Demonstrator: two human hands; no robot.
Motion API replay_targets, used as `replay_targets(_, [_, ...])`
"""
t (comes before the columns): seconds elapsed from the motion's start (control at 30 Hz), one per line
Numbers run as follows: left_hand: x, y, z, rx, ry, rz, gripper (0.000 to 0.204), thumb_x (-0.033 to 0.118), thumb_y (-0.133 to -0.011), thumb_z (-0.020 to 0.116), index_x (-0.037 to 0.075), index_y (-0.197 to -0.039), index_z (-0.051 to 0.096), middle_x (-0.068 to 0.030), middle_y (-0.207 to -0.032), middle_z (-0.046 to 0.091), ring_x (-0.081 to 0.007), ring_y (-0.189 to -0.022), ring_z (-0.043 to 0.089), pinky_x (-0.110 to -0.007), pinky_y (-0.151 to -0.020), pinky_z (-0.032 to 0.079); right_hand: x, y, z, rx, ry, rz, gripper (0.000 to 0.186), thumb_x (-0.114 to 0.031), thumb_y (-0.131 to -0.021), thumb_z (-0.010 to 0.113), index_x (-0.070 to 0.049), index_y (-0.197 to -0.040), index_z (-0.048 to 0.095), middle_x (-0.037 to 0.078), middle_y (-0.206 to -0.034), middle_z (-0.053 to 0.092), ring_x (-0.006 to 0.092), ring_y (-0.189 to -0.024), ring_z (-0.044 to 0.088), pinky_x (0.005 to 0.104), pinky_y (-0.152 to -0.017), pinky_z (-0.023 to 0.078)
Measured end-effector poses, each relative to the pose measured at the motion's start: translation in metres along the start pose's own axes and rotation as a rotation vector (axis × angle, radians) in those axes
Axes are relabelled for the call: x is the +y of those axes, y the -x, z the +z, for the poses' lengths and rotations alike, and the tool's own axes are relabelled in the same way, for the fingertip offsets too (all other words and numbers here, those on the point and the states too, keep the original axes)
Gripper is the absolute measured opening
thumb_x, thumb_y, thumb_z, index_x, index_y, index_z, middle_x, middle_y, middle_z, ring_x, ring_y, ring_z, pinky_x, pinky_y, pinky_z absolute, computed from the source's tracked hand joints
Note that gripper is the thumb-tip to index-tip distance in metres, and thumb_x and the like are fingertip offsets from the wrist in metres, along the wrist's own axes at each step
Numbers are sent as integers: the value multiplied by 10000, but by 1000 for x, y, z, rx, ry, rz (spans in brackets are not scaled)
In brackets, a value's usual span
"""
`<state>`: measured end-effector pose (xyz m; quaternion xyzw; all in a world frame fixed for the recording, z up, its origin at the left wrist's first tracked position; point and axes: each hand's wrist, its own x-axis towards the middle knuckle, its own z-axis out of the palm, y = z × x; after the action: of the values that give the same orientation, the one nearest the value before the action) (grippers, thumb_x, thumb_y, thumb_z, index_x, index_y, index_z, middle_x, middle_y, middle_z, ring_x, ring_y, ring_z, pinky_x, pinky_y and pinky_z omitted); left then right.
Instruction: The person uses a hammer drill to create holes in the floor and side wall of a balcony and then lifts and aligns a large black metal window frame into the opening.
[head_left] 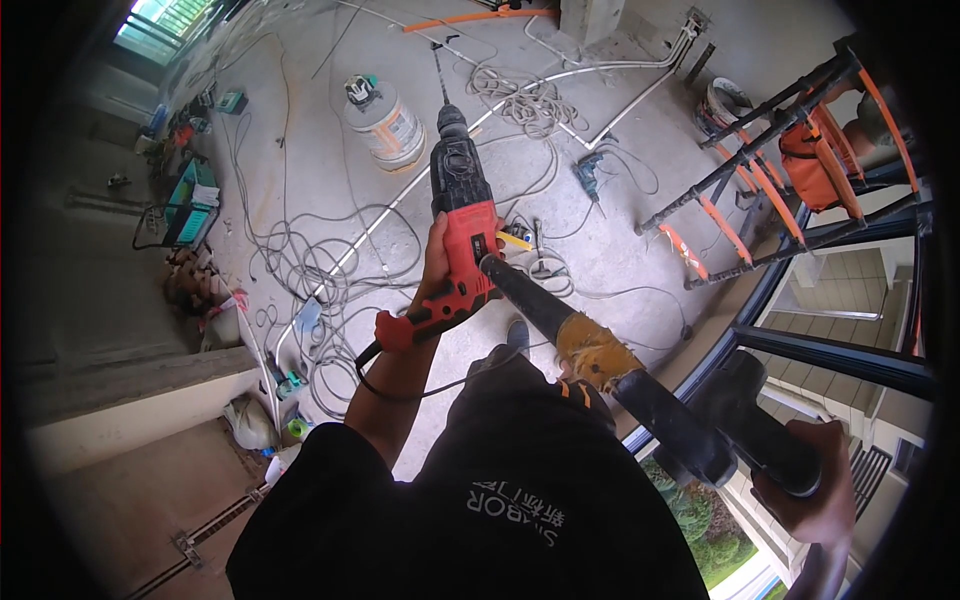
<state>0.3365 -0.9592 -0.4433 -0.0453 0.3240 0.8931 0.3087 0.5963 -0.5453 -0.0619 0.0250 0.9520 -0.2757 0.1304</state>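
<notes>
A red and black rotary hammer drill (466, 235) is in front of me, its long bit (440, 75) pointing away across the floor. My left hand (436, 262) is wrapped around the red body from the left; some of its fingers are hidden beneath. From the drill's right side a black tube (527, 297) slants down to the right, bound with a worn yellow-brown wrap (592, 350). At its lower end sits a thick black handle (765, 430), and my right hand (815, 485) is closed around that handle. The drill's black cord hangs from its red rear grip.
Grey cables (330, 270) lie tangled over the concrete floor. Ahead stand a white bucket (385, 125) and a coil of rope-like cable (530, 105). A teal drill (587, 175) lies right of centre. An orange-and-black ladder (745, 160) and window frame (830, 360) are at right; a teal tool basket (180, 215) is left.
</notes>
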Motion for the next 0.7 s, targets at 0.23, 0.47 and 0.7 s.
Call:
replay_targets(0.23, [3,2,-10,65,38,4,864,728,-999,431,-20,-1425,499,-148,-1293,651,-277,-996,706,-476,-844,615,13,7,-7,-28,-3,-70,660,-2,-617,851,-10,-1212,568,127,-1028,557,223,-849,601,375,-741,499])
replay_targets(0.47, [2,0,-12,-40,95,-101,880,758,-973,441,6,-1425,505,-140,-1274,652,-294,-984,711,-535,-722,623,2,-8,-16,-115,51,-116,644,-8,-608,837,-34,-1190,564,124,-1023,559,228,-826,605,381,-730,500])
replay_targets(0.7, [4,3,5,17,106,-69,869,747,-982,434,14,-1446,492,-156,-1301,645,-287,-1024,696,-496,-807,619,-4,-16,-19,-122,105,-149,626,-3,-617,831,-42,-1181,563,116,-1012,557,230,-832,605,378,-724,499])
